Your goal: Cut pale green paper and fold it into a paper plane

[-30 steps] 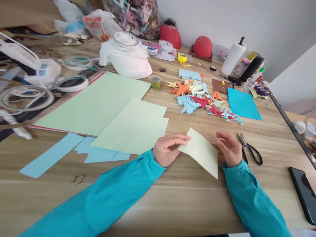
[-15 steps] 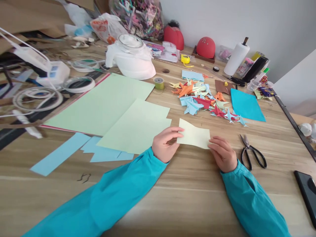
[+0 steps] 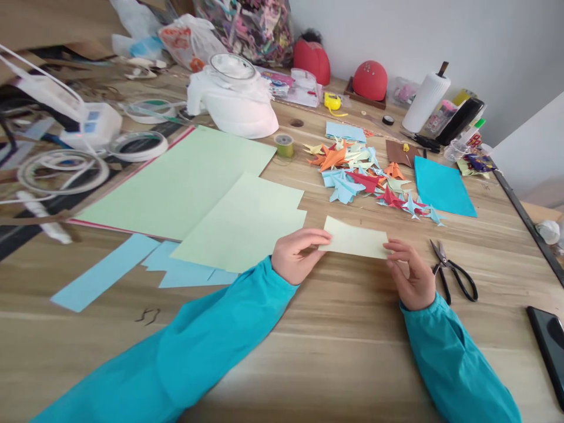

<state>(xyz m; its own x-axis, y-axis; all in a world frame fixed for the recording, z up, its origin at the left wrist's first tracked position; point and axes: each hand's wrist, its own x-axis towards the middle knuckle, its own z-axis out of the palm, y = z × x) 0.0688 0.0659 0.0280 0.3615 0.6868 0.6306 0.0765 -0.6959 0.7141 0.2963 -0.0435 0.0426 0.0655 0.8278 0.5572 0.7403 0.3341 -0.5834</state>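
Between my hands, above the wooden table, is a small pale yellow-green sheet of paper (image 3: 356,239). My left hand (image 3: 299,254) pinches its left edge between thumb and fingers. At the right edge, my right hand (image 3: 412,275) has its thumb and fingertips closed on the paper. Larger pale green sheets (image 3: 247,220) lie to the left of my left hand. Black-handled scissors (image 3: 453,270) rest just right of my right hand, blades pointing away. Beyond the paper lies a pile of folded paper figures (image 3: 352,170) in orange, red, blue and pale green.
Blue paper strips (image 3: 103,273) lie at the left. A spool of thread (image 3: 284,145) stands behind the green sheets, near a white cloth-covered form (image 3: 238,108). A turquoise sheet (image 3: 444,187) lies far right, and a black phone (image 3: 549,341) sits at the right edge.
My right hand has shifted slightly right, and the small paper's right end has moved with it. The sheet looks flatter and more tilted. My left hand has barely moved.
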